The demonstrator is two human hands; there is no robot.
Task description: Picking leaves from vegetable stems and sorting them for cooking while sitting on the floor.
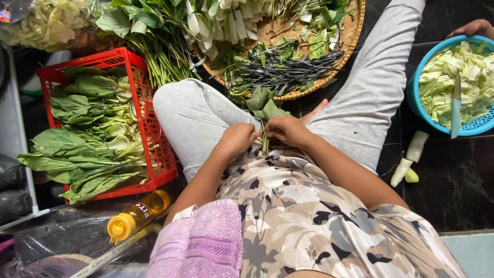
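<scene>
Both your hands met in your lap: your left hand and right hand were closed round the thin green stalk of a leafy sprig, leaves pointing toward the round woven bamboo tray, likely for easy stripping.

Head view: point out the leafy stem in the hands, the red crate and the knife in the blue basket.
leafy stem (pixel 265 105), head view, on its green leaves above the hands.
red crate (pixel 153 126), head view, on its right wall.
knife (pixel 456 103), head view, on the blade's middle.
</scene>
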